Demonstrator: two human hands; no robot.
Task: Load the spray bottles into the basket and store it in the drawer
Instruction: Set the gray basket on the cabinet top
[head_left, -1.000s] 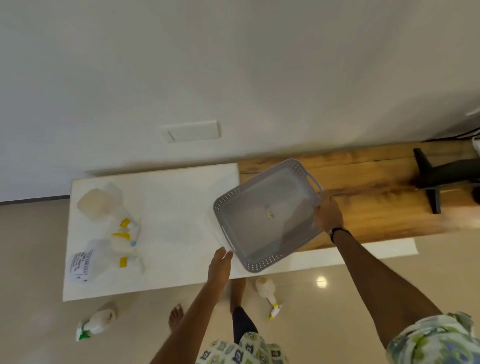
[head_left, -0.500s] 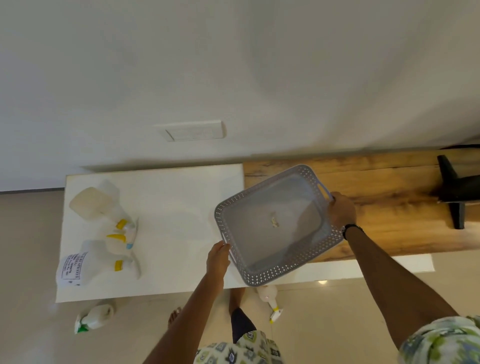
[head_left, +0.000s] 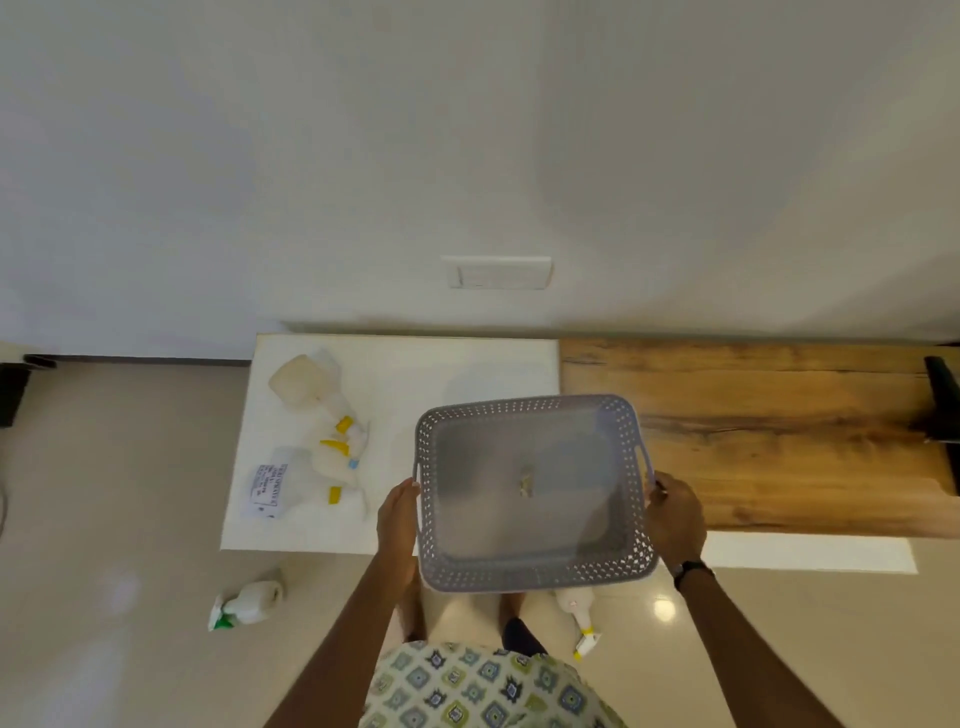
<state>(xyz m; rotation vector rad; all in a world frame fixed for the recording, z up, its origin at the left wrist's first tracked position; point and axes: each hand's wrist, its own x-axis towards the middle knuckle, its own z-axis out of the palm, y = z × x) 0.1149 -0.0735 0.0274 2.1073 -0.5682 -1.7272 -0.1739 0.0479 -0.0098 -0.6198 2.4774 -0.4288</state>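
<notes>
Basket (head_left: 530, 499) (empty but for a small scrap) hangs over the table's (head_left: 405, 374) front edge, left hand (head_left: 399, 519) and right hand (head_left: 675, 519) gripping its sides. Setting down seems next, then loading bottles (head_left: 317, 447).

basket (head_left: 530, 493): grey, perforated walls, held over the tabletop's (head_left: 457, 374) near edge, one small scrap on its bottom
left hand (head_left: 397, 519): grips the basket's left side
right hand (head_left: 675, 514): grips the basket's right side by the handle slot; dark band on the wrist
bottles (head_left: 317, 441): three or so lie in a cluster on the white tabletop, left of the basket
floor bottles: green-nozzled bottle (head_left: 244, 605) left of the basket, yellow-nozzled bottle (head_left: 576, 616) below it
wood slab (head_left: 769, 436): right of the basket
wall plate (head_left: 498, 272): on the wall above the basket
</notes>
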